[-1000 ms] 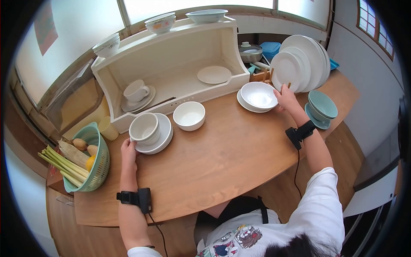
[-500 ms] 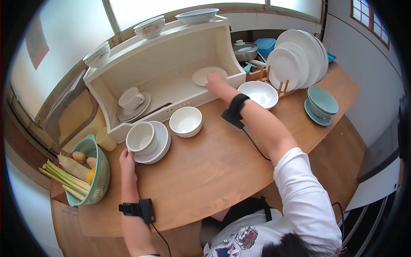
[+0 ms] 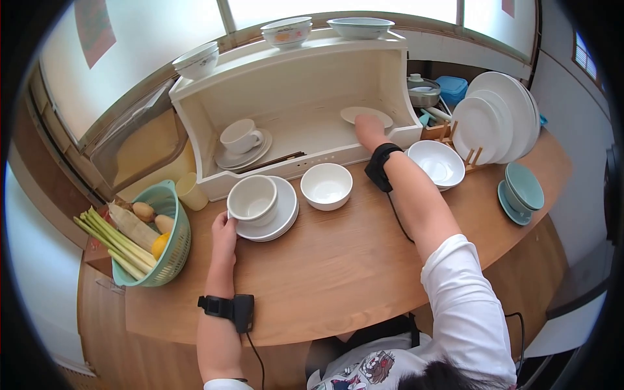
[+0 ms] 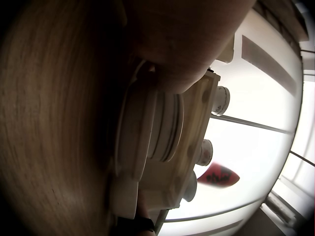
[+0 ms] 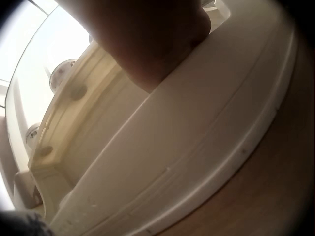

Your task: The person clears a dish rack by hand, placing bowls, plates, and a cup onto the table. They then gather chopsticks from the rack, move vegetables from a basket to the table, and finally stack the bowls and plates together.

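Observation:
My left hand (image 3: pixel 224 237) grips the left rim of a stack of white plates (image 3: pixel 286 214), on which a cream bowl (image 3: pixel 252 201) is stacked. In the left wrist view the hand comes down over the edge of the plates (image 4: pixel 135 132). Inside the cream shelf unit (image 3: pixel 279 91), my right hand (image 3: pixel 370 130) is at the front rim of a white oval plate (image 3: pixel 364 114). Its fingers are hidden, so I cannot tell whether they hold the plate. In the right wrist view the front board (image 5: pixel 197 108) hides the fingertips.
A white bowl (image 3: pixel 326 187) sits before the shelf; another (image 3: pixel 437 164) stands right. Beyond are racked plates (image 3: pixel 484 123) and green bowls (image 3: pixel 524 185). A cup (image 3: pixel 240 136) rests on plates inside the shelf. A vegetable basket (image 3: pixel 175 253) stands left; bowls line the shelf top.
My right hand has left the white bowl at the right and moved left into the shelf, to the oval plate. My left hand stays at the stacked plates. The head view has shifted.

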A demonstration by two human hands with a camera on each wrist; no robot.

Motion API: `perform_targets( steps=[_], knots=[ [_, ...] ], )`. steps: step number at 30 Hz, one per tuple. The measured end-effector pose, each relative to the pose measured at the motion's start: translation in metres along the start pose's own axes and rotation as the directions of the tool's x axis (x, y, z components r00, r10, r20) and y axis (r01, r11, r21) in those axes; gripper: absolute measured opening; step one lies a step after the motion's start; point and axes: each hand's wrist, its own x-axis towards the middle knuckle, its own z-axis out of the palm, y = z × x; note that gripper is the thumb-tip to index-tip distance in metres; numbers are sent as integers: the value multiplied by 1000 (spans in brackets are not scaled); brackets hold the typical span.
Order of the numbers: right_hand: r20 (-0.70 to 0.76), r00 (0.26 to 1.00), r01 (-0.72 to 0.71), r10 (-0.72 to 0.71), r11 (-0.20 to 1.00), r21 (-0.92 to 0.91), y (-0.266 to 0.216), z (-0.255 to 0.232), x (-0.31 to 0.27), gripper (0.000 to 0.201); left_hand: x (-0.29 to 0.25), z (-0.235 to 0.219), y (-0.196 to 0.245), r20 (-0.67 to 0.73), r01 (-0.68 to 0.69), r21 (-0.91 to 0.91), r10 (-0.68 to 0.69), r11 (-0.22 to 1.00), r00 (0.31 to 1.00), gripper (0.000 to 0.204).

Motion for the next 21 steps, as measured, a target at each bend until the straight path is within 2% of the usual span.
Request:
perform_targets(
  steps=[2, 3, 7, 9, 10, 12, 13, 17, 20, 21],
  knots=[
    [-43, 999, -12, 13, 999, 32, 4, -1, 0, 17, -1, 0, -1, -16, -2, -14, 2, 1000, 1000, 24],
    [-124, 992, 46, -39, 997, 59, 8, -2, -1, 14, 2, 1, -4, -20, -17, -10, 16, 1000, 1000, 23],
    [-154, 988, 42, -30, 996, 80, 5, -28, -9, 12, 9, -1, -10, -29, -41, 51, 43, 998, 999, 23],
    [-346, 921, 192, -178, 981, 8, 5, -43, -14, 12, 7, -3, -5, -23, -32, 79, 34, 996, 999, 24],
    [-330, 928, 187, -175, 982, 6, 2, -56, -26, 12, 5, -2, -3, -18, -27, 108, 29, 994, 999, 25],
    [-440, 857, 329, -268, 942, 69, -6, -98, -51, 7, 2, 0, -2, -16, -18, 68, 19, 998, 1000, 24],
    [-430, 863, 323, -267, 944, 61, -6, -118, -69, 7, 3, 0, -3, -14, -26, 36, 27, 999, 1000, 24],
    [-408, 797, 524, -445, 845, 103, -11, -181, -165, 9, 6, -3, -5, 5, -23, 32, 23, 999, 1000, 24],
    [-396, 759, 604, -516, 786, 132, -5, -197, -228, 15, 7, -4, -3, 40, 1, 73, -4, 997, 999, 25],
    [-341, 771, 607, -538, 784, 135, -2, -199, -246, 16, 8, -4, -4, 28, -5, 92, 3, 996, 1000, 25]
  ],
)
